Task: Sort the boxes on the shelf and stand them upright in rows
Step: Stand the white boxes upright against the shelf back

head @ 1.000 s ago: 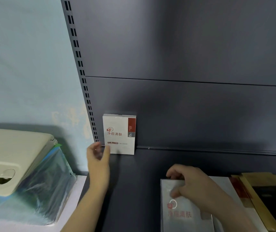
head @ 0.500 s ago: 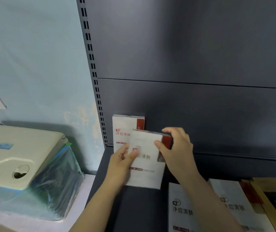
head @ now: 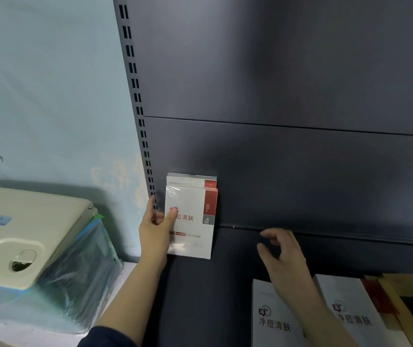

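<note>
Two white boxes with a red side stripe stand upright at the shelf's back left corner, one behind the other. The front box [head: 195, 226] hides most of the rear box [head: 190, 179]. My left hand [head: 156, 227] grips the front box by its left edge, thumb on its face. My right hand [head: 281, 255] hovers over the dark shelf floor [head: 213, 296] to the right, fingers loosely curled and holding nothing. Under my right forearm a white box [head: 271, 319] lies flat, with another white box [head: 353, 314] lying flat beside it.
Brown and gold flat boxes [head: 410, 299] lie at the shelf's right edge. A slotted upright post [head: 135, 96] marks the shelf's left side. Left of it, a cream appliance [head: 20, 234] sits on plastic wrap against a pale blue wall.
The second box went from mid-air in both hands to standing in front of the first one. My right hand let go and moved right and down; my left hand stays on the box.
</note>
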